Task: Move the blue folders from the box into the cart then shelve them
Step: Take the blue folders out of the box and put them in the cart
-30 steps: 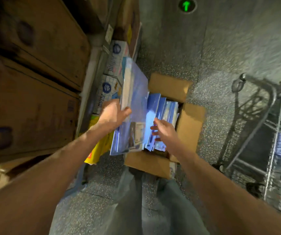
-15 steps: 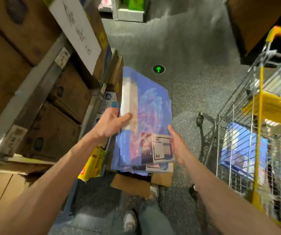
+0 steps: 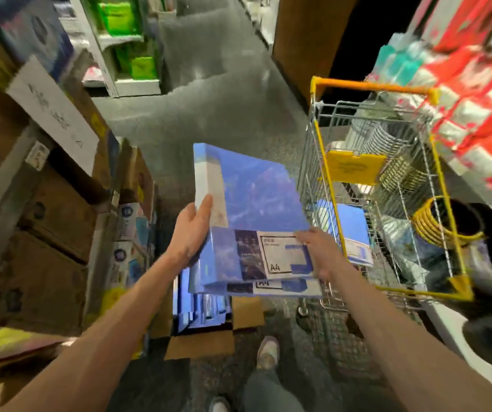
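1. My left hand [image 3: 189,233] has the stack of blue folders [image 3: 256,200] by its left edge: thumb curled on top beside the white spine strip, the other fingers hidden underneath.
2. My right hand [image 3: 319,252] pinches the near right corner, thumb pressed on the top cover right by the white A4 label, fingers tucked below out of sight.
3. So both hands are clamped on the same stack. I can see at least two folders in it, the lower one's label peeking out at the near edge.
4. The stack is up in the air, tilted, above the open cardboard box [image 3: 200,343] on the floor and just left of the cart [image 3: 369,84].
5. Down in the box, more blue folders [image 3: 200,307] stand on edge.
6. Inside the wire cart, one blue folder [image 3: 350,224] lies flat, and a yellow coil [image 3: 435,224] sits further right.
7. On my left, brown cartons [image 3: 45,281] fill the shelving, with a white paper sign [image 3: 54,114] hanging over them.
8. My shoe [image 3: 267,352] shows on the speckled floor near the box.
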Tool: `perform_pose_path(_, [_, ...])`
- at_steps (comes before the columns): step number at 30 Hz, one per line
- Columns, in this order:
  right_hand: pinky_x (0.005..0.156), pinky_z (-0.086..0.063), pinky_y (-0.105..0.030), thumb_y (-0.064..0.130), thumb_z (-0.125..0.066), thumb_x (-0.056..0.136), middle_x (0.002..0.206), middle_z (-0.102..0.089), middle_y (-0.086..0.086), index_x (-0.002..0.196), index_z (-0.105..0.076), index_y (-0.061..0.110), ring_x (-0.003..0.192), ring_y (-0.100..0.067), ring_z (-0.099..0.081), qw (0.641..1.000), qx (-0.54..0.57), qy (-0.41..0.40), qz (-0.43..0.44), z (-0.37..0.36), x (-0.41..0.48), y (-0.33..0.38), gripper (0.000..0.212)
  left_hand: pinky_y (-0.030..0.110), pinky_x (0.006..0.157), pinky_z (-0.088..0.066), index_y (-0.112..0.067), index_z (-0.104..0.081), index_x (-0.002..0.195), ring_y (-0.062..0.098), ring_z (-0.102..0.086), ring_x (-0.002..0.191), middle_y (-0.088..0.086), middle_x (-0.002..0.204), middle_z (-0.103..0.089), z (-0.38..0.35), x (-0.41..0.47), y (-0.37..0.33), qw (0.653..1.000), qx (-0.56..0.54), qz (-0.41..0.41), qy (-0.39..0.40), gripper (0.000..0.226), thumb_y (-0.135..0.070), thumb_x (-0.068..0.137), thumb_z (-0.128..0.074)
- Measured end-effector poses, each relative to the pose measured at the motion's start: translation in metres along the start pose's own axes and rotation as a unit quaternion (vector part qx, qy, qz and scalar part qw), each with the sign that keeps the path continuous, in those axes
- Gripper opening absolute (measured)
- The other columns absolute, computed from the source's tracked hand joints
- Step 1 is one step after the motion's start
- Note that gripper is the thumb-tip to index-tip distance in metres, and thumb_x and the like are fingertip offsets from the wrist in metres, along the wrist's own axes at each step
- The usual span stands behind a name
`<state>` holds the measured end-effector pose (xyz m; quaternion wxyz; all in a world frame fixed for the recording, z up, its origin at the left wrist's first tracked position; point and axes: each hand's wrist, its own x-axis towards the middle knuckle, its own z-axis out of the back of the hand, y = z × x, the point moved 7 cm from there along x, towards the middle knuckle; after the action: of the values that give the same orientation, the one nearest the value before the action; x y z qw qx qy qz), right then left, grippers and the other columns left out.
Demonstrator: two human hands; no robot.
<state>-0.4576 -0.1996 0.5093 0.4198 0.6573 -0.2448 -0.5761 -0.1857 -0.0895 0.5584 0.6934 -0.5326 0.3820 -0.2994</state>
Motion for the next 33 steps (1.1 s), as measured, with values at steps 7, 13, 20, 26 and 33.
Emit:
perform_pose_path(7, [0.082,-0.059,-0.048,0.042,-0.062,0.092,0.104,-0.074,-0.01,0.118,-0.069,0.009,0.092,-0.033,-0.071,0.998,0.028,-0.059,-0.021,0.121,-0.024,0.004,0.042,0.024,0.06,-0.054,-0.011,-0.065,0.094,0.011,-0.072,0.074,0.001,0.084,-0.074,-0.135,-0.013,-0.037,0.997,0.026,-0.006,0.074,0.031,-0.037,0.104,-0.051])
perform_pose_path(13, [0.092,-0.054,-0.06,0.045,-0.063,0.089,0.105,-0.074,-0.015,0.1,-0.072,0.006,0.1,-0.038,-0.07,0.991,0.011,-0.128,-0.048,0.231,0.004,-0.015,0.041,0.025,0.052,-0.048,-0.014,-0.065,0.09,0.009,-0.066,0.062,-0.004,0.075,-0.071,-0.25,-0.004,-0.051,0.992,0.068,-0.026,0.105,0.027,-0.037,0.101,-0.056])
perform_pose_path(20, [0.11,-0.04,-0.053,0.041,-0.057,0.096,0.13,-0.06,-0.017,0.125,-0.058,-0.006,0.127,-0.033,-0.053,0.989,-0.01,-0.147,-0.032,0.339,0.058,0.0,0.055,0.039,0.059,-0.055,-0.015,-0.067,0.089,0.014,-0.071,0.07,0.001,0.084,-0.075,-0.372,0.015,-0.068,0.987,0.126,-0.051,0.087,0.021,-0.033,0.099,-0.061])
perform_pose_path(26, [0.115,-0.033,-0.05,0.039,-0.055,0.098,0.147,-0.048,-0.019,0.135,-0.05,-0.005,0.134,-0.037,-0.045,0.988,-0.019,-0.138,-0.07,0.387,0.106,-0.007,0.058,0.044,0.072,-0.059,-0.012,-0.067,0.105,0.019,-0.072,0.086,0.001,0.096,-0.075,-0.431,0.041,-0.058,0.984,0.161,-0.031,0.075,0.033,-0.043,0.097,-0.06])
perform_pose_path(33, [0.105,-0.036,-0.038,0.034,-0.059,0.098,0.149,-0.044,-0.013,0.143,-0.046,-0.001,0.135,-0.03,-0.043,0.98,0.002,-0.144,-0.135,0.397,0.149,-0.015,0.058,0.031,0.059,-0.047,-0.012,-0.066,0.101,0.026,-0.07,0.081,0.007,0.092,-0.073,-0.476,0.097,-0.036,0.975,0.205,-0.038,0.082,0.039,-0.05,0.096,-0.059])
